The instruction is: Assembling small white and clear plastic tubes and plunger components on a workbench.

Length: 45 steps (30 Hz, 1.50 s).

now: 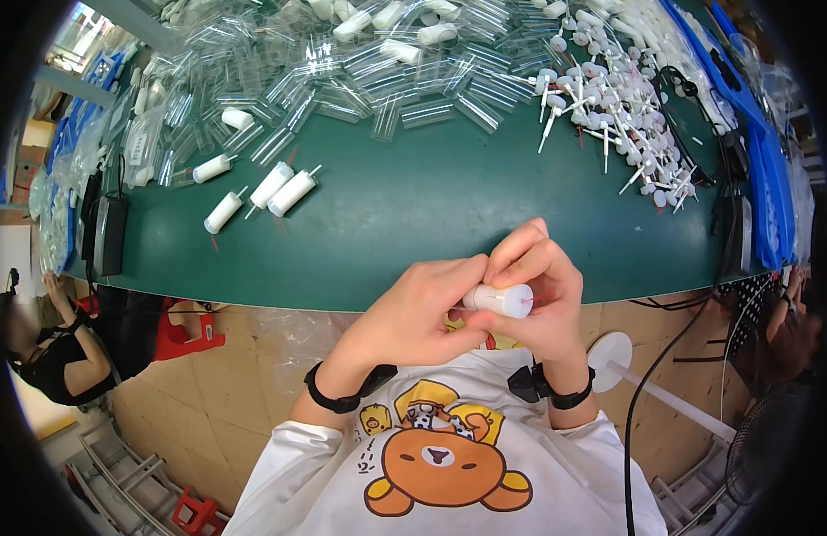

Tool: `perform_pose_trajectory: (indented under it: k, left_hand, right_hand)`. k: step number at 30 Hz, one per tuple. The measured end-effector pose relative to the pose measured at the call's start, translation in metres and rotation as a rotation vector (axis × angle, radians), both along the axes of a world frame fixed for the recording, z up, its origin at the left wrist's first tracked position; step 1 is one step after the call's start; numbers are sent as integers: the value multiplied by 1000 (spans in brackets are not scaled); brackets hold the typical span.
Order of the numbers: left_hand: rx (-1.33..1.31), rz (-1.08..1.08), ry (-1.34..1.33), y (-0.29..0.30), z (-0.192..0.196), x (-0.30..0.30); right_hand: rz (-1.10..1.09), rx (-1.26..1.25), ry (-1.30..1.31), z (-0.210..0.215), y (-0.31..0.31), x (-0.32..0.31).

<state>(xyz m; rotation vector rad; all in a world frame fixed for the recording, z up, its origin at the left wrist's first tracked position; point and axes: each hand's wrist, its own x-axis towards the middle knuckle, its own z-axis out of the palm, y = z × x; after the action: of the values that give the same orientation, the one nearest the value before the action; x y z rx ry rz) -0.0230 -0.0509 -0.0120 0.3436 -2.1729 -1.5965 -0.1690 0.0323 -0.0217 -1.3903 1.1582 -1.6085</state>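
Note:
Both my hands meet at the table's near edge around one white cylinder [503, 300] with a round end cap and a short pinkish wire at that end. My left hand [422, 308] closes on its left end, where the fingers partly hide it. The fingers of my right hand [543, 281] wrap its capped end from above and below. Farther left on the table lie several similar white cylinders [293, 192], each with a thin white stem and reddish wire.
A heap of clear plastic tubes [360, 80] covers the far side of the green table [386, 232]. White stemmed caps [610, 125] are piled at the far right. Black adapters [111, 234] and cables sit at the left edge, blue bins [762, 179] at the right. People sit on both sides.

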Motion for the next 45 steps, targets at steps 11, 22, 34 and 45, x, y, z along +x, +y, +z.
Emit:
perform_pose_trajectory:
  k: [11, 22, 34, 45]
  left_hand:
    - [342, -81, -23, 1, 14, 3]
    - [967, -256, 179, 14, 22, 9]
    - [1201, -111, 175, 27, 12, 6]
    - [1019, -52, 64, 32, 12, 6]
  right_hand:
    - [58, 40, -170, 1, -5, -7]
    - [-126, -177, -9, 24, 6, -5]
    - [-162, -59, 89, 17, 10, 5]
    - [-271, -10, 121, 24, 15, 12]
